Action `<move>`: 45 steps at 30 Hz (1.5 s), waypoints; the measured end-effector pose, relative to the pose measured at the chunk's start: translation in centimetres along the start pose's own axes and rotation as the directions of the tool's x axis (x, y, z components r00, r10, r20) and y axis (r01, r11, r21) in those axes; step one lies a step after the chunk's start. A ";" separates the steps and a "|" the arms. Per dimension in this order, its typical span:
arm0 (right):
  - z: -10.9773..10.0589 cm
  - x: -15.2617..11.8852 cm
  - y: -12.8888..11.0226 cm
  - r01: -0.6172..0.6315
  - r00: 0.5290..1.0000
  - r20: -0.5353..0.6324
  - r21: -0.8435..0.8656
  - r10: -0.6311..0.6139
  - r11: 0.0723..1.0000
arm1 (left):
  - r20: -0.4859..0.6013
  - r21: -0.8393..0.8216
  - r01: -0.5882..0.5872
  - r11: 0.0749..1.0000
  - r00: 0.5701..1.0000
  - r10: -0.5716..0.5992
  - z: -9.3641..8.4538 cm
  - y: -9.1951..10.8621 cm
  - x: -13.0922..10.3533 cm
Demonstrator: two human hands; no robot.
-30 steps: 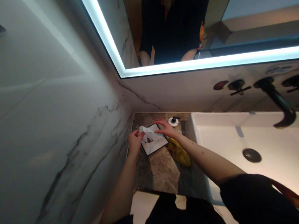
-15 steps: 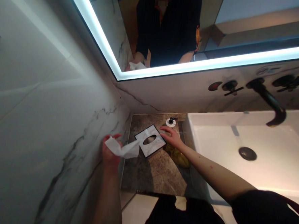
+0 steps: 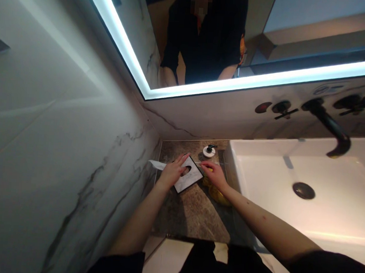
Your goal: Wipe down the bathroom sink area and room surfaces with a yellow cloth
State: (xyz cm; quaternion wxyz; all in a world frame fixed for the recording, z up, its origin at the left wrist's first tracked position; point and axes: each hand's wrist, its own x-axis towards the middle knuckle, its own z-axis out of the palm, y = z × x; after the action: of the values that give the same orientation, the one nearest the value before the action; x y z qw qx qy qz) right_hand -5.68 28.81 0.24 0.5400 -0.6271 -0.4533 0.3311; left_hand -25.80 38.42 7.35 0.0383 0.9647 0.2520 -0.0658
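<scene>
My left hand [image 3: 173,171] lies over the left part of a marble-patterned tissue box [image 3: 189,179] with an oval opening. A white tissue [image 3: 157,164] sticks out to the left from under or behind this hand; how it is held is hidden. Just right of the box is my right hand [image 3: 214,174], its fingers bent together; what they hold, if anything, is too small to make out. Beneath and beside that hand lies a yellow crumpled item [image 3: 218,195]. A white dispenser with a black pump [image 3: 209,151] stands behind the box.
A white sink [image 3: 267,170] with a dark drain [image 3: 303,190] and a black faucet [image 3: 328,122] fills the right side. The brown stone counter [image 3: 193,215] meets a marble wall [image 3: 76,159] at left. Above hangs a lit mirror [image 3: 207,39].
My left hand has moved right, from beside the wall onto the tissue box. The tissue now trails out to its left. My right hand has shifted slightly right and down.
</scene>
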 end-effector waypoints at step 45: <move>2.9 4.4 -1.8 0.485 0.674 0.710 -0.218 -0.203 0.847 | 0.070 -0.765 0.498 0.410 0.696 -0.715 2.3 7.7 -1.7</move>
State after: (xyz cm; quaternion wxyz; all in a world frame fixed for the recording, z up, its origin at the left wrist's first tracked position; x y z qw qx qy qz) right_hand -7.04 33.96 1.78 0.2605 -0.4624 -0.7830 0.3243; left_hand -23.78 30.65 5.68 0.3611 0.7006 0.5934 0.1631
